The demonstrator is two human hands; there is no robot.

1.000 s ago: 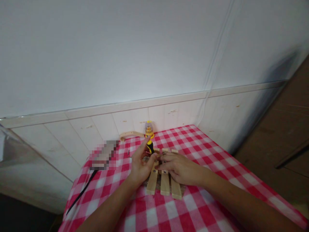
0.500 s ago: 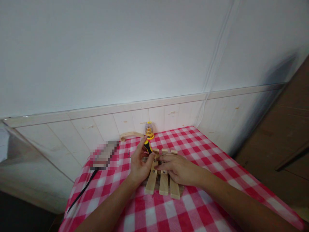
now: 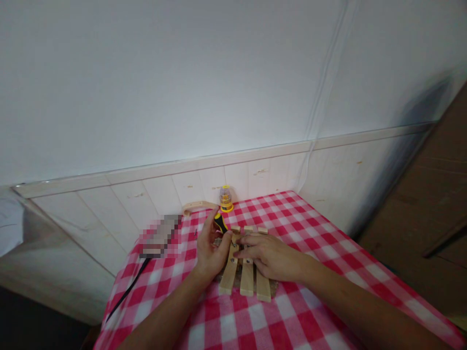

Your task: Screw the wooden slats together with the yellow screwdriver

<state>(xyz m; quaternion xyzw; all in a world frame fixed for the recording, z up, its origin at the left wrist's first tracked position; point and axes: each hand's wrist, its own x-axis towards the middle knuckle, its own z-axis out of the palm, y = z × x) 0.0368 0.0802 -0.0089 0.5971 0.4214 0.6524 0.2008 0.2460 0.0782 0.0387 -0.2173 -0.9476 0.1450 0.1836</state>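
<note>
Near the worktop's (image 3: 314, 228) far edge, L hand (image 3: 209, 248) has its grip closed round a black-yellow screwdriver (image 3: 220, 222), tilted, just above the wooden slats (image 3: 248, 282). R hand (image 3: 270, 255) lies flat on the slats, grip wide. Yellow bit holder (image 3: 226, 199) stands at the far edge.

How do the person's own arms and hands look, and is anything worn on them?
The left forearm and right forearm are bare to the picture's edge; no sleeve shows. The left hand and right hand wear no gloves, and no watch, ring or band is visible.
</note>
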